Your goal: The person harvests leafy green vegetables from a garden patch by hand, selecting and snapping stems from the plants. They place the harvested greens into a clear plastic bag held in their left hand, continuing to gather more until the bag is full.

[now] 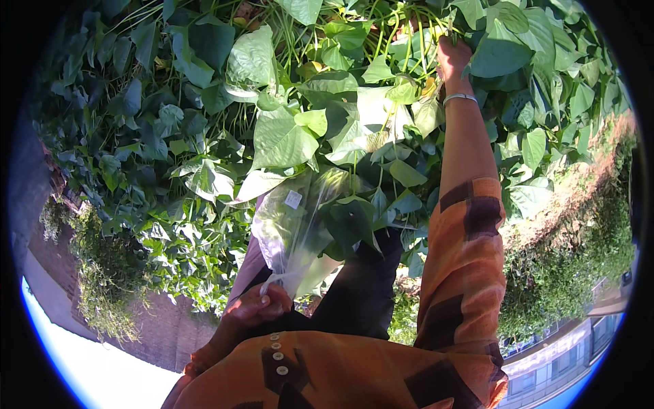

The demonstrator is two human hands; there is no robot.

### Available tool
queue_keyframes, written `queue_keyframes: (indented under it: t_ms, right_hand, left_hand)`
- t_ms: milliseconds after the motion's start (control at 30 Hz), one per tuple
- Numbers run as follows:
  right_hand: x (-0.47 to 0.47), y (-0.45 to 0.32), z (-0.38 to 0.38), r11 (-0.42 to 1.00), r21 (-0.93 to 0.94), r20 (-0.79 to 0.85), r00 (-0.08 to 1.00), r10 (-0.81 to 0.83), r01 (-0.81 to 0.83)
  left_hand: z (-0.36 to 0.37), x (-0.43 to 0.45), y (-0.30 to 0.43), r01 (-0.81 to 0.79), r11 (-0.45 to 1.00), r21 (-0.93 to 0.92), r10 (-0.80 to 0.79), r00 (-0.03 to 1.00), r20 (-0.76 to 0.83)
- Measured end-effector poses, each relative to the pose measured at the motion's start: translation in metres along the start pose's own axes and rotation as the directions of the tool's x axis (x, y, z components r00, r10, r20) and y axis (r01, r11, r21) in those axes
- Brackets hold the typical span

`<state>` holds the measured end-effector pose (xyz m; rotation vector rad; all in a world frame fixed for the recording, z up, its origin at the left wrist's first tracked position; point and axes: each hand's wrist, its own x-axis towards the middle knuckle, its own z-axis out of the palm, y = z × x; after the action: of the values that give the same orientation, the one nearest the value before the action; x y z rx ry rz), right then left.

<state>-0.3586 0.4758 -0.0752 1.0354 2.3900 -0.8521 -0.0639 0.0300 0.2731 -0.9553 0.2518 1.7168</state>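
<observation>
My left hand [260, 305] is closed around the gathered top of a clear plastic bag [301, 240], close to my lap. A small white label [293, 199] is stuck on the bag, and green leaves show in or behind the plastic. Far out to the right, my right hand [453, 59] reaches in among broad leaves and pale green leaf stalks [409, 36]. Its fingers are partly hidden by foliage, and they seem to close on a stem. Large heart-shaped leaves [283, 138] lie between the two hands.
Dense leafy vines [148, 102] cover the ground ahead and to the left. Bare soil [567, 199] and low shrubs [557, 286] run along the right. A brick wall [158, 332] stands at the lower left, and a building [552, 368] at the lower right.
</observation>
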Motion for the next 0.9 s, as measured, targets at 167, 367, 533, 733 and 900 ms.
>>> queue_keyframes:
  t_ms: [167, 367, 533, 733, 900]
  right_hand:
    - [0.009, 0.043, 0.007, 0.657, 0.738, -0.055, 0.983, -0.172, 0.156]
    - [-0.072, -0.016, -0.024, 0.307, 0.931, 0.184, 0.980, 0.074, -0.197]
    - [-0.093, -0.019, -0.033, 0.400, 0.844, 0.354, 0.931, 0.086, -0.357]
    - [-0.101, -0.045, -0.013, 0.542, 0.770, 0.386, 0.922, 0.024, -0.336]
    - [-0.098, -0.046, -0.007, 0.444, 0.786, 0.505, 0.861, -0.061, -0.430]
  left_hand:
    - [0.001, 0.002, 0.001, 0.002, 1.000, -0.001, -0.002, 1.000, 0.012]
    - [0.005, 0.005, -0.003, -0.015, 1.000, 0.003, 0.015, 1.000, -0.003]
    - [0.007, 0.010, -0.004, 0.001, 1.000, 0.007, -0.001, 1.000, 0.014]
    - [0.010, 0.017, -0.004, 0.014, 0.999, 0.033, -0.015, 1.000, 0.024]
    - [0.008, 0.018, -0.007, 0.019, 0.999, 0.030, -0.019, 1.000, 0.013]
